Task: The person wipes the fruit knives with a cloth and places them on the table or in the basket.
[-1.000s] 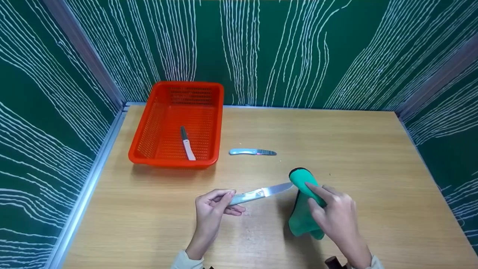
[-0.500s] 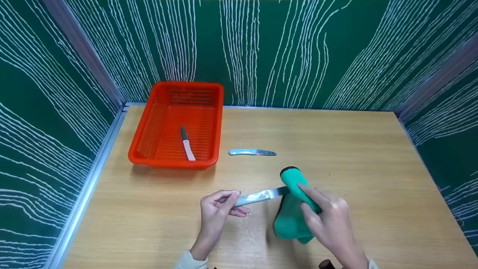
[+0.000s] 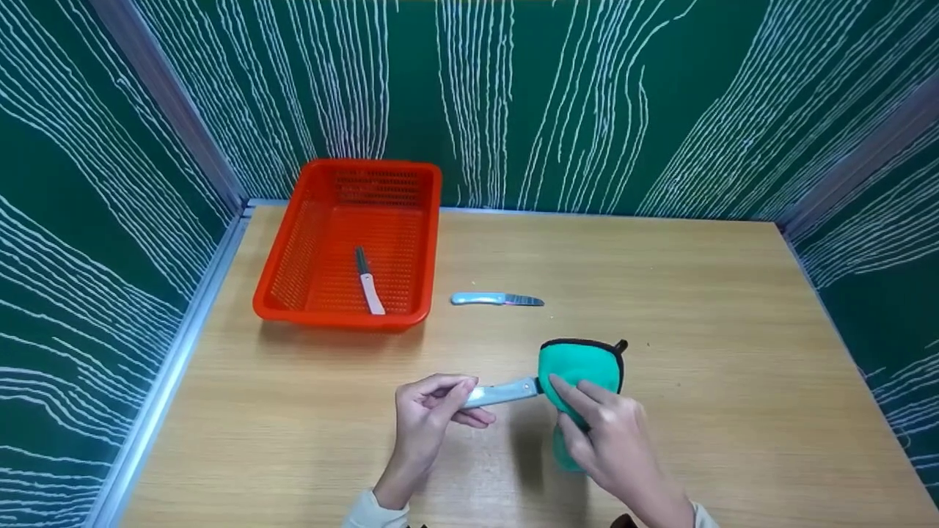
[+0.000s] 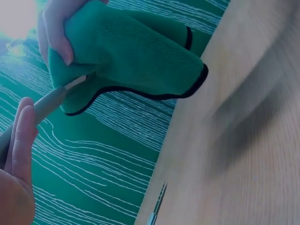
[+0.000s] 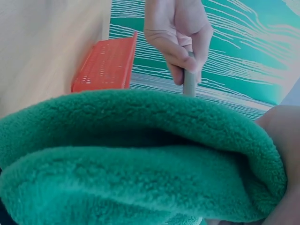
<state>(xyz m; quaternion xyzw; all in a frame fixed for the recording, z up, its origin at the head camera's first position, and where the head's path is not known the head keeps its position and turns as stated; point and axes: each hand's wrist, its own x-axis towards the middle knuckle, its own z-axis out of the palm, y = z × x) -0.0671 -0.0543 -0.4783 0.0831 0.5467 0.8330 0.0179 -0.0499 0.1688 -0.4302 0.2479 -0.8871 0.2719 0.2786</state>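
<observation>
A: Where is our knife with the smooth, pale blue handle point(image 3: 501, 394)?

B: Above the light wood-grain worktop point(image 3: 697, 293), between our hands, its metal blade point(image 4: 76, 82) mostly hidden in the folded green plush cloth with black edging point(image 3: 583, 367).

A: And our fingers?

B: On our left hand point(image 3: 433, 414), thumb and fingers pinch the handle's rear part. On our right hand point(image 3: 612, 440), they grip the cloth, the forefinger lying over it near where the blade enters.

A: We'd call this wiping. How do we do it well?

B: We hold the handle steady, press both faces lightly through the cloth, and stroke from handle to tip. We can't tell which way the edge faces in there, so we want a thick fold under our fingers.

A: What else is around?

B: Beyond our hands, a small blue-handled metal knife point(image 3: 484, 298) lies on the worktop. Left of it stands an orange-red perforated plastic basket point(image 3: 341, 318), with a slim pale-pink-handled knife point(image 3: 371, 293) inside.
</observation>
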